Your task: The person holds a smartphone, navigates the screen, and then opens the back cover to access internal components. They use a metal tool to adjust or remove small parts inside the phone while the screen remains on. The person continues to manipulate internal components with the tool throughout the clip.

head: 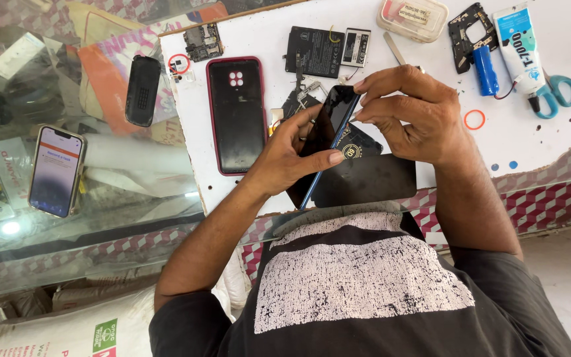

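Both hands grip blue phone (pixel 328 129) above tabletop (pixel 431 142): left hand (pixel 295 155) clasps body, right hand (pixel 408 112) fingers pinch top edge. Prying step; needs steady pull.

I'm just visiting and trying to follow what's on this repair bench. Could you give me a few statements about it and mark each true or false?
1. Both hands hold the blue-edged phone, the left hand from below, the right hand at its top. True.
2. The phone case with the red rim lies to the right of the hands. False: it lies to their left, on the white board.
3. The scissors have blue handles. True.
4. The phone on the glass counter has a dark screen. False: its screen is lit.
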